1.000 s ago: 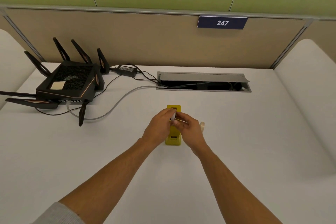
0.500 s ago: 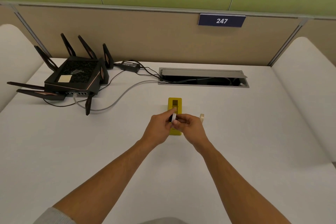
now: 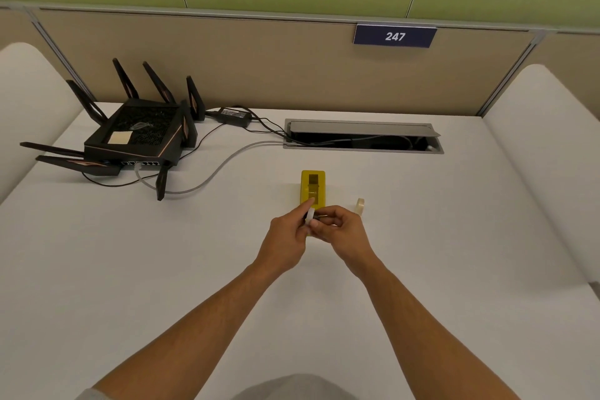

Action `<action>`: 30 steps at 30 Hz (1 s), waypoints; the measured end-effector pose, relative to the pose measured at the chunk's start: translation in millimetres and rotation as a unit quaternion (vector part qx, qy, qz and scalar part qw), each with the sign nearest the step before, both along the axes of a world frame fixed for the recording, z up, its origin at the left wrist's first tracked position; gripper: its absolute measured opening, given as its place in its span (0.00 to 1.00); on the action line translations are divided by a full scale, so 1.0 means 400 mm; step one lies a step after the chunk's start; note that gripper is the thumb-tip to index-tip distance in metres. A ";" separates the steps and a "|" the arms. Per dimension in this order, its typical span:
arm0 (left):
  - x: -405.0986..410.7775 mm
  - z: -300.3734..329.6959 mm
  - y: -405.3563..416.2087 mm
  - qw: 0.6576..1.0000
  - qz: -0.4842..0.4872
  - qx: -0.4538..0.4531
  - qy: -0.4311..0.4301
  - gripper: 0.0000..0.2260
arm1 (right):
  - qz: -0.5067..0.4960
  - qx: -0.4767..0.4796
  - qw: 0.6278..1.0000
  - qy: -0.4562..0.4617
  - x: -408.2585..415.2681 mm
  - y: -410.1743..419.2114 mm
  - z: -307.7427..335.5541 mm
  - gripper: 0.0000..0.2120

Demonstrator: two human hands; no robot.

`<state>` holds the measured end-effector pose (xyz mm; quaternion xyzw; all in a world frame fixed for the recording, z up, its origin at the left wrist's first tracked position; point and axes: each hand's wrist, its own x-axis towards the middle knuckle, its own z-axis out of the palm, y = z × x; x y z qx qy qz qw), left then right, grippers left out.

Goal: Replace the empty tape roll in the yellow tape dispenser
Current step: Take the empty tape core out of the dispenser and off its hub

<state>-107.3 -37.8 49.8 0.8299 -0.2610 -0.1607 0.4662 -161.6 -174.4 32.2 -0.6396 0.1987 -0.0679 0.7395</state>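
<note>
Both hands have drawn back toward the body over the past second, lifting a small white ring-shaped roll core (image 3: 311, 217) clear of the yellow plastic tape dispenser (image 3: 312, 187), which now stands uncovered on the white desk (image 3: 130, 269) just beyond the fingertips. A bare left hand (image 3: 285, 242) and bare right hand (image 3: 341, 234) meet above the desktop, thumbs and forefingers of each pinched together on the white core, which is held on edge between them; something dark shows at its centre, too small to make out. The dispenser's open top shows a dark slot, and whether anything sits inside it cannot be told. A pale translucent roll of tape (image 3: 360, 205) stands on edge on the desk to the right of the dispenser, apart from it and just beyond the right hand's knuckles. At the far left of the desk sits a black router with angled antennas (image 3: 139, 136), a small yellow note stuck to its top, with a black power adapter (image 3: 234, 115) near its right rear corner. A grey cable (image 3: 220, 162) and thin black wires run from these into a grey metal cable hatch (image 3: 362, 136) with its lid raised, set into the desktop. Behind it, a tan partition carries a dark blue plate reading 247 (image 3: 394, 36).
</note>
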 end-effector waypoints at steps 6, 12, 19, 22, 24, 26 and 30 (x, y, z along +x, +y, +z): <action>0.025 -0.001 0.018 0.998 -0.004 -0.034 0.049 0.20 | 0.013 0.016 1.000 -0.006 -0.013 0.004 0.004 0.09; 0.009 -0.004 0.016 0.999 -0.011 -0.011 0.035 0.22 | 0.017 0.010 1.000 0.005 -0.013 0.007 0.011 0.09; 0.002 -0.006 0.016 1.000 -0.013 -0.013 0.015 0.20 | 0.016 -0.038 0.999 0.024 -0.011 0.009 0.017 0.09; 0.022 -0.004 0.024 0.999 -0.020 -0.025 0.031 0.18 | 0.025 -0.036 0.999 0.031 -0.013 0.008 0.016 0.09; 0.036 -0.002 0.030 0.998 -0.029 -0.020 0.061 0.17 | 0.033 -0.035 0.998 0.037 -0.013 0.009 0.015 0.09; 0.046 -0.002 0.033 0.996 -0.038 -0.014 0.085 0.18 | 0.035 -0.038 0.998 0.041 -0.013 0.012 0.014 0.08; 0.051 -0.002 0.038 0.996 -0.050 -0.001 0.079 0.18 | 0.032 -0.056 0.997 0.048 -0.012 0.018 0.010 0.07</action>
